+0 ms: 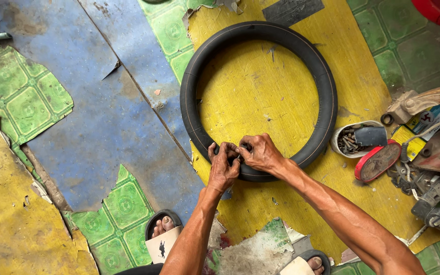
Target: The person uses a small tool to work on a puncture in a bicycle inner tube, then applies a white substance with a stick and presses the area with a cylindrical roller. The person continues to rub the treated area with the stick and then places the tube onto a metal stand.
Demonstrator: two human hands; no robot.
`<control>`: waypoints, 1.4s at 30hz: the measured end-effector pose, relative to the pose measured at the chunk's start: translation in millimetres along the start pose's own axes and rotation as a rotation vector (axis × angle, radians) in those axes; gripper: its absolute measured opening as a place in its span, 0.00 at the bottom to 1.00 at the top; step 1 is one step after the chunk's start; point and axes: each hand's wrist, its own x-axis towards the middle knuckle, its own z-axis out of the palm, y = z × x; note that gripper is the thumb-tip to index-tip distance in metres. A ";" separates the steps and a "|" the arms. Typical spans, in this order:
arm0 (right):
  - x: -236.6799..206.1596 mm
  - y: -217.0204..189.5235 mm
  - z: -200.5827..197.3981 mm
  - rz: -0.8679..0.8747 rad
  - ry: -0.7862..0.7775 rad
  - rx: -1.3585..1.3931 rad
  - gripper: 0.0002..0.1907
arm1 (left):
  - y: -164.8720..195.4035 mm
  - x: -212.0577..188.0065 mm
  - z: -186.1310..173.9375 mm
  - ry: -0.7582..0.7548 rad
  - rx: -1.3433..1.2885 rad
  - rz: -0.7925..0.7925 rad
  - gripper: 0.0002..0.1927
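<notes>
The floor (103,117), covered in torn blue, yellow and green patterned vinyl sheets, carried a black rubber inner tube (327,91) lying flat as a full ring on the yellow patch. Work on it looked to be under way, not finished: both hands met at the tube's six o'clock point, nearest the person's sandalled feet. The left hand (223,167) was closed, pinching the rubber; the right hand (260,152) curled over the same spot, fingers touching the left's. What they pinched was hidden. At three o'clock of the ring, just beside it, sat a small white tub of rusty bolts (350,140) and a red oval lid (378,161).
</notes>
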 end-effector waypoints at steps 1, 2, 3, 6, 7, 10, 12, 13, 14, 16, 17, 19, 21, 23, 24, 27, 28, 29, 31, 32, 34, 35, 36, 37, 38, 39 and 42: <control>-1.9 0.8 -0.5 0.047 -0.014 0.026 0.11 | -1.0 0.2 0.9 -0.001 0.003 0.005 0.15; -3.6 1.3 -1.1 0.097 -0.027 0.052 0.11 | -2.1 0.8 1.1 -0.004 0.006 0.009 0.14; -5.5 2.5 -1.8 0.143 -0.035 0.078 0.11 | -3.3 2.2 1.8 -0.006 0.012 0.018 0.14; -9.8 5.6 -3.0 0.108 0.007 0.106 0.10 | -5.7 6.1 3.0 -0.017 0.021 -0.012 0.15; -11.1 6.7 -3.1 0.077 0.014 0.107 0.10 | -6.0 6.3 3.0 -0.027 0.023 -0.028 0.14; -13.1 8.3 -2.8 -0.024 0.051 0.109 0.08 | -6.6 8.7 1.3 -0.057 0.018 -0.060 0.12; -13.7 8.1 -3.3 -0.097 0.073 0.118 0.08 | -6.3 10.1 0.0 -0.080 -0.003 -0.078 0.11; -13.8 8.0 -3.9 -0.101 0.078 0.128 0.08 | -6.2 10.7 -0.4 -0.080 0.012 -0.074 0.11; -13.9 7.3 -4.6 -0.105 0.082 0.135 0.07 | -6.1 11.7 -1.0 -0.079 0.025 -0.068 0.11; -14.2 6.2 -6.2 -0.102 0.071 0.139 0.07 | -5.9 12.3 -1.3 -0.089 0.043 -0.069 0.12; -14.6 5.8 -6.8 -0.108 0.067 0.133 0.07 | -5.9 13.3 -1.5 -0.094 0.056 -0.062 0.13; -15.6 5.4 -6.8 -0.112 0.047 0.130 0.07 | -6.1 14.1 -2.6 -0.104 0.081 -0.075 0.14; -17.5 6.3 -5.2 -0.106 0.026 0.128 0.08 | -6.1 14.9 -3.3 -0.118 0.102 -0.102 0.14; -19.6 8.9 -2.5 -0.095 0.025 0.144 0.09 | -5.8 14.9 -3.9 -0.128 0.094 -0.120 0.13; -20.3 10.8 -1.2 -0.089 0.025 0.150 0.09 | -5.5 14.8 -4.0 -0.132 0.090 -0.129 0.13; -20.8 18.4 -0.7 -0.130 0.047 0.126 0.14 | -4.4 13.1 -3.2 -0.076 0.117 -0.024 0.10; -19.3 20.8 -1.9 -0.202 0.047 0.073 0.16 | -4.3 12.7 -3.1 -0.079 0.134 -0.039 0.11; -17.1 23.4 -3.9 -0.276 0.046 0.023 0.18 | -4.3 12.3 -2.6 -0.081 0.153 -0.057 0.11; -10.6 26.4 -8.1 -0.102 -0.081 -0.046 0.22 | -5.2 11.4 -2.5 -0.069 0.159 -0.060 0.11; -6.9 27.1 -10.5 0.147 -0.207 -0.068 0.23 | -6.0 11.2 -2.4 -0.056 0.144 -0.044 0.11; -2.2 26.3 -13.0 0.363 -0.295 -0.071 0.25 | -8.1 10.1 -1.1 -0.048 0.118 -0.025 0.10; -0.5 25.8 -13.3 0.323 -0.254 -0.056 0.24 | -9.5 10.1 -0.6 -0.046 0.109 -0.019 0.10; 0.6 25.0 -13.0 0.283 -0.219 -0.039 0.24 | -11.0 9.5 -0.1 -0.044 0.099 -0.018 0.10; 0.6 24.4 -12.3 0.272 -0.198 -0.019 0.23 | -12.3 8.4 1.5 -0.045 0.105 -0.022 0.09; 0.4 23.9 -10.9 0.256 -0.178 0.002 0.22 | -13.7 8.5 2.3 -0.042 0.114 -0.024 0.09; -0.8 24.1 -9.6 0.241 -0.158 0.025 0.21 | -15.1 7.6 3.1 -0.040 0.123 -0.029 0.09; -4.1 26.4 -5.8 0.239 -0.150 0.020 0.18 | -16.9 7.3 4.4 -0.033 0.152 0.000 0.10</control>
